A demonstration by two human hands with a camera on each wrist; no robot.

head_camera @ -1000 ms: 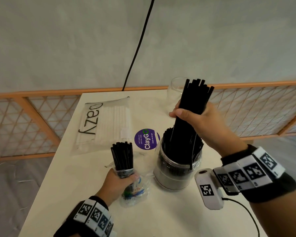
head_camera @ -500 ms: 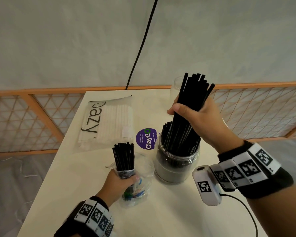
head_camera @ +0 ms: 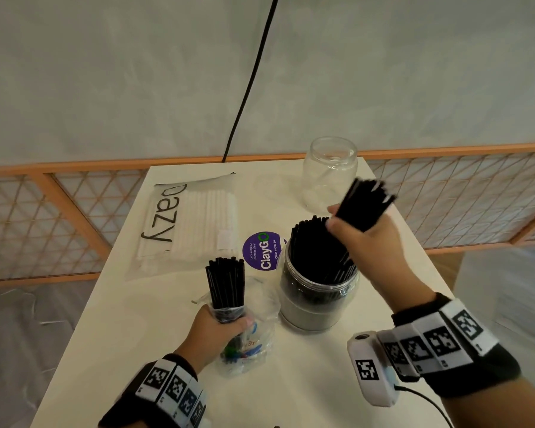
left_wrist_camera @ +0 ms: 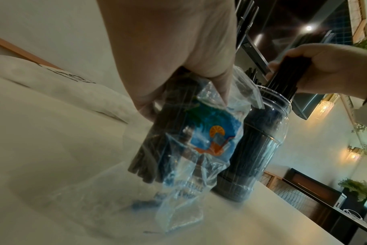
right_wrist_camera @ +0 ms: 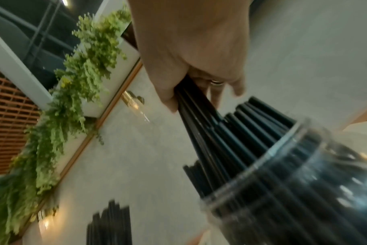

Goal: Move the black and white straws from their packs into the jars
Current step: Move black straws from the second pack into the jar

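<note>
- Right hand [head_camera: 357, 234] clenches a bundle [head_camera: 363, 203] of black straws, tips lowered into the near-full jar [head_camera: 318, 291] at desk [head_camera: 136, 304] centre.
- Left hand [head_camera: 221, 327] grasps the pack [head_camera: 247, 335] upright at 7 o'clock, probably to keep its remaining straws reachable.
- White straws [head_camera: 198, 223] wait at 10 o'clock; the empty jar [head_camera: 329, 171] at 12.

The straws in the near jar [head_camera: 318, 291] are black, and the jar itself is clear glass. The bundle of straws [head_camera: 226, 282] in the clear plastic pack [left_wrist_camera: 199, 140] is black too; the pack has a blue print with an orange slice. The flat pack [head_camera: 192, 223] holds white straws and has black letters. The sticker [head_camera: 261, 250] is purple with white text. The table [head_camera: 136, 319] is cream. Both wristbands [head_camera: 439, 344] have black-and-white square codes.
</note>
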